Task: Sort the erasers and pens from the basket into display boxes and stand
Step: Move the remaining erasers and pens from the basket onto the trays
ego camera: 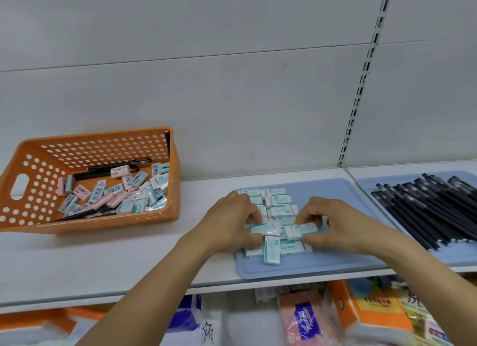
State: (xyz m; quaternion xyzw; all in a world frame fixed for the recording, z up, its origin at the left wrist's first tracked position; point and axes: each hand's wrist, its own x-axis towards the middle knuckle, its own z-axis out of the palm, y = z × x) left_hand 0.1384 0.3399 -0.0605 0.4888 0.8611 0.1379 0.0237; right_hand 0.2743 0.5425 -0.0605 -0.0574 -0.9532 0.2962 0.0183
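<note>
Hands work at centre frame over a blue tray [304,269] on the white shelf [129,255]. Left hand [232,223] pinches a wrapped white-and-green eraser [263,228] between thumb and fingertips, held just above the pile. Right hand [338,224] grips a second white-and-green eraser [300,230] the same way, thumb below, fingers curled over the top. The two held erasers sit end to end, nearly touching.

Under them, more white-and-green erasers [277,208] lie on the tray: tidy rows toward the back, a looser overlapping heap at the front, one eraser [271,250] lying crosswise at the near edge of the heap.

Orange perforated basket [170,216] sits at left of frame on the same shelf, well apart from the tray. Inside it: mixed loose erasers [108,194], pink, pale blue and white-green, plus several black pens [113,168], some lying across the back, some half buried at the front, one leaning upright in the far right corner.

At right edge of frame, a second blue tray [451,258] carries a layer of black pens [433,211] lying roughly parallel, angled toward lower right.

Lower shelf along the bottom of frame holds blurred packaged goods [304,320]; labels unreadable.
</note>
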